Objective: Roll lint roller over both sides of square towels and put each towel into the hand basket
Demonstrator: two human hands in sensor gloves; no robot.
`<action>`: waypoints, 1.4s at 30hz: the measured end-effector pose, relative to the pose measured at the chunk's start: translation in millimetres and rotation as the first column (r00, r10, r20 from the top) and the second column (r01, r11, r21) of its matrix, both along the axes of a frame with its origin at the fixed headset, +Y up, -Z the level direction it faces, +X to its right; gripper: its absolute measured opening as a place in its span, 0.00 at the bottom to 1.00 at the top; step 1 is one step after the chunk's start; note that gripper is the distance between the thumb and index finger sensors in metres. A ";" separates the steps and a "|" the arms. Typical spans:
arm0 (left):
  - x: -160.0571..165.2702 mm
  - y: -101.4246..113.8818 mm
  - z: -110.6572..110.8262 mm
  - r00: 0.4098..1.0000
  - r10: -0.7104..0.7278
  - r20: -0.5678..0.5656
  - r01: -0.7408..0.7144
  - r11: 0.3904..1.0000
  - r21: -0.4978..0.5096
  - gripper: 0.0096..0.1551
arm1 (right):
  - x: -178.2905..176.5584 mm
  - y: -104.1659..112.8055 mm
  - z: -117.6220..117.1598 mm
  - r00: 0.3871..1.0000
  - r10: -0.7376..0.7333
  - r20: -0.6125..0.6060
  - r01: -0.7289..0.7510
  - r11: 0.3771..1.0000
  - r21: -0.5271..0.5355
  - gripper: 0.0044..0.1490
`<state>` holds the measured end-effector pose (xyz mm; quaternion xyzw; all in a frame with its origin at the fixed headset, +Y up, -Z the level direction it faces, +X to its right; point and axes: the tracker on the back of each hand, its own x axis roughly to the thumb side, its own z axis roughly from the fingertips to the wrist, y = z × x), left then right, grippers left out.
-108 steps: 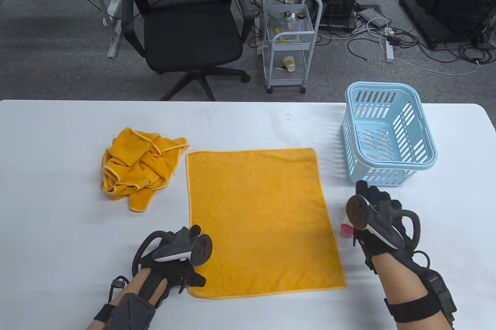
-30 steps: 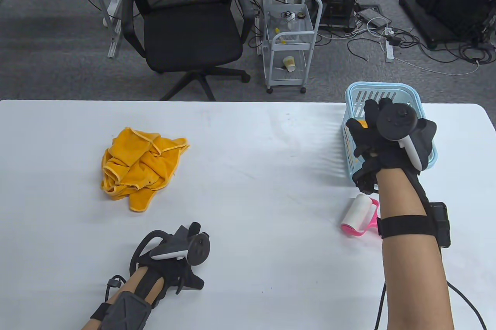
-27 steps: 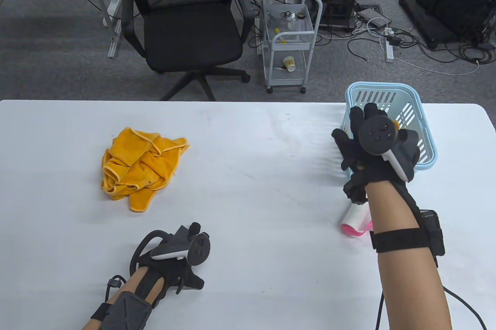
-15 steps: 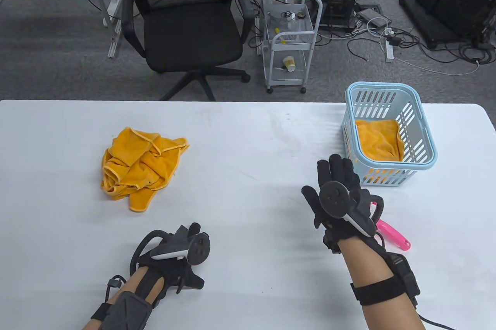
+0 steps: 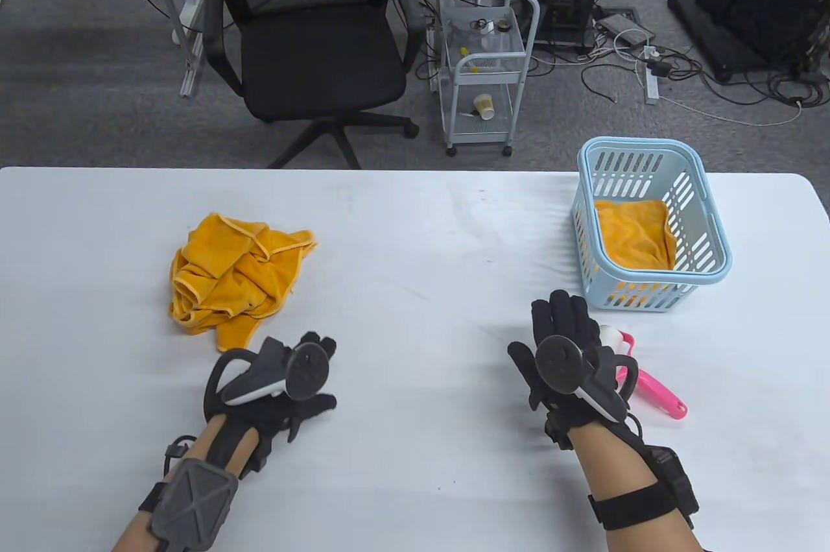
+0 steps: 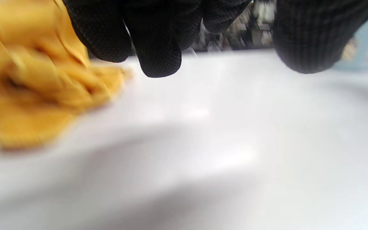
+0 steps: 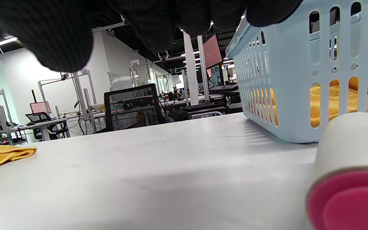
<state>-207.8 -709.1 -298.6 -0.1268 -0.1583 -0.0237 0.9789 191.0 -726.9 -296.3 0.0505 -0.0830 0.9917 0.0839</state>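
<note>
Two gloved hands lie over the white table (image 5: pixel 402 240), neither holding anything; the left hand (image 5: pixel 285 393) is low at the near left, fingers loosely extended and empty, its fingertips (image 6: pixel 158 60) hanging above the surface in the blurred left wrist view; just beyond it lies the crumpled pile of orange towels (image 5: pixel 230 279), apart from the fingers; the right hand (image 5: pixel 570 351) is at the near right, fingers straight and spread, gripping nothing; the lint roller (image 5: pixel 639 370), pink-handled with a white roll, lies on the table just beside that hand, partly hidden under it, so contact cannot be told; beyond the roller stands the light blue hand basket (image 5: pixel 703 228), upright, near the right far edge; one orange towel (image 5: pixel 632 234) lies inside the basket, visible through its slots in the right wrist view; past the table stand an office chair (image 5: pixel 305 39) and a small white cart (image 5: pixel 486 72).
</note>
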 end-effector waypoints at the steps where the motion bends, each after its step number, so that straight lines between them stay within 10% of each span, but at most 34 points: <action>1: -5.1 10.7 -8.6 0.999 0.012 -0.033 -0.011 0.999 0.043 0.45 | -0.1 -0.3 0.0 1.000 0.000 0.000 0.000 1.000 -0.001 0.50; 7: -44.0 50.3 -87.1 0.948 -0.047 -0.316 0.128 0.962 0.241 0.42 | -4.3 -1.3 2.5 1.000 0.026 -0.011 -0.026 1.000 0.001 0.50; 18: -95.2 -5.5 -155.7 0.828 -0.065 -0.557 0.166 0.977 0.132 0.37 | -10.5 -1.6 7.2 0.998 0.054 -0.040 -0.054 0.999 0.010 0.50; 24: -101.6 0.5 -147.3 0.829 -0.025 -0.558 0.174 0.961 0.215 0.22 | -12.3 -5.5 6.3 0.997 0.057 -0.048 -0.058 0.998 -0.015 0.50; 38: -34.4 167.1 -59.8 0.930 0.293 -0.223 -0.117 0.810 0.574 0.19 | -12.2 -1.3 9.0 0.997 0.017 -0.069 -0.018 1.000 -0.017 0.50; 42: 13.6 178.2 -24.7 0.951 0.305 -0.050 -0.228 0.803 0.551 0.18 | -18.5 6.0 15.6 0.990 -0.058 -0.125 0.059 0.998 0.000 0.55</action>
